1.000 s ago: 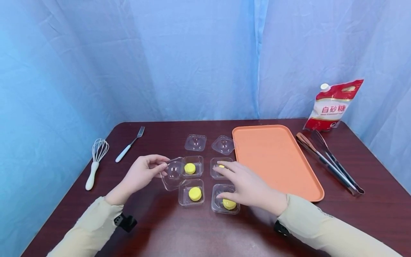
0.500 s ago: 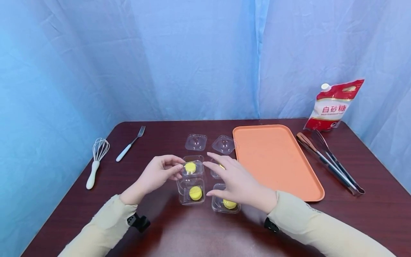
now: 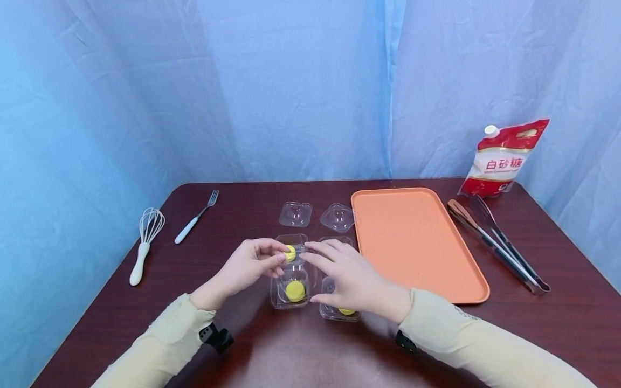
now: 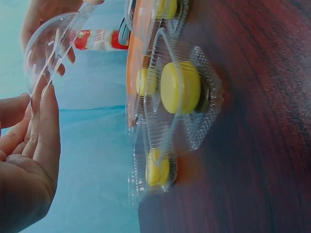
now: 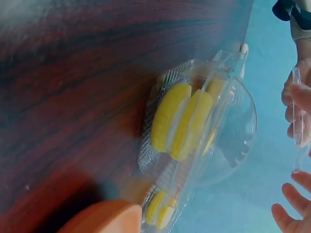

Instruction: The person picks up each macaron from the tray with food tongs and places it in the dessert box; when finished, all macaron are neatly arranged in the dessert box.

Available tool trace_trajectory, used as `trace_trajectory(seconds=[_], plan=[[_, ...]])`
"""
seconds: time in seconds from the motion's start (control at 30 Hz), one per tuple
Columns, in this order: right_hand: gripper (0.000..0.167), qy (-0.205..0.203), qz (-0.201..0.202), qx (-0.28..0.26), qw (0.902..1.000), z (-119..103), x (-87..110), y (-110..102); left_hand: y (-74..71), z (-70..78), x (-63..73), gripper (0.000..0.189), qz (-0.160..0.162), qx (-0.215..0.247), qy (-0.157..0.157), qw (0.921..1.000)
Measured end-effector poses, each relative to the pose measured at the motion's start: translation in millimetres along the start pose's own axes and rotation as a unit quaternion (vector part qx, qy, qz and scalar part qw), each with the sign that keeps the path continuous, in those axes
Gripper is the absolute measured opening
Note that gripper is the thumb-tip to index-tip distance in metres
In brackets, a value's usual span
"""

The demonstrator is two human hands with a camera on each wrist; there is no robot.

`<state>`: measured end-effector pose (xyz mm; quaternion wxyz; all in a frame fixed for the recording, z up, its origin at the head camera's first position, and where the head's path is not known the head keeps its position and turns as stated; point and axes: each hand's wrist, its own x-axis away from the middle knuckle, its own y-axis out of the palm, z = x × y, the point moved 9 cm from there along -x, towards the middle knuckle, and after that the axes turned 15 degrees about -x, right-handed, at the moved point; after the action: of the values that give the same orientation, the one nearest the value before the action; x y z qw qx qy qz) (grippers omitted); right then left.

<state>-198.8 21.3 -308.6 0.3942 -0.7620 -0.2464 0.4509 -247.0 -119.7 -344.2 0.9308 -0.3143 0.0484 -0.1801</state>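
Note:
My left hand (image 3: 252, 267) pinches the edge of a clear domed plastic lid (image 4: 41, 53), tilted above the front left box (image 3: 275, 303). A yellow macaron (image 4: 177, 87) sits in that box. My right hand (image 3: 351, 277) has its fingers and thumb spread, fingertips right at the lid's far edge in the right wrist view. Below it stands the front right box with a yellow macaron (image 5: 170, 121), covered by a clear dome (image 5: 233, 141). Behind, the back left box holds another macaron (image 3: 290, 253); my right hand mostly hides the back right box.
Two clear domed lids, left (image 3: 296, 214) and right (image 3: 338, 217), lie behind the boxes. An orange tray (image 3: 412, 237) is to the right, then tongs (image 3: 504, 250) and a sugar pouch (image 3: 502, 161). At left lie a whisk (image 3: 143, 250) and a fork (image 3: 196, 218).
My left hand has carried the lid rightward from beside the boxes to over the front left box. My right hand has shifted left to the lid's edge.

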Motion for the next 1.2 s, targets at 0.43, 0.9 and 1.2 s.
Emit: trace_trajectory(seconds=[0.43,0.9,1.2], plan=[[0.074,-0.001,-0.017,0.002,0.9999,-4.6,-4.4,8.3,-1.2,1.1,12.0,0.04,0.025,-0.112,0.045,0.9924],[0.071,0.09,-0.048,-0.056,0.9932,10.5,-5.6,29.7,16.8,7.2,32.6,0.078,0.013,-0.357,0.148,0.9223],[0.069,0.13,-0.066,-0.09,0.9852,14.7,-8.2,39.6,21.4,1.3,34.1,0.075,0.021,-0.378,0.173,0.9093]])
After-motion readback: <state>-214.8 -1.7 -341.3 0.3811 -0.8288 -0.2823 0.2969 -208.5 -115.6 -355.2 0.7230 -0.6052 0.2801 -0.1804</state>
